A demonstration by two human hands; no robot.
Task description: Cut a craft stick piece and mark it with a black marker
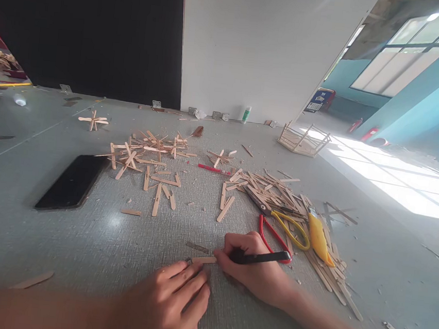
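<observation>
My right hand (256,264) is closed round a black pen (263,257), its fingertips at the right end of a short craft stick (203,259). The pen's tip is hidden behind my fingers. My left hand (181,295) has its fingers together on the stick's left end, holding it against the table; the thumb is mostly hidden. Just beyond the stick lies a small, thin grey strip (197,247). To the right of the pen are red-handled pliers (274,239), yellow-handled scissors (291,228) and a yellow utility knife (319,239).
A pile of craft sticks (279,191) lies under the tools. Several glued stick pieces (159,143) sit farther back, with a black phone (72,181) at left. A stick frame (303,140) and a glue stick (246,114) stand near the upright panel (261,49).
</observation>
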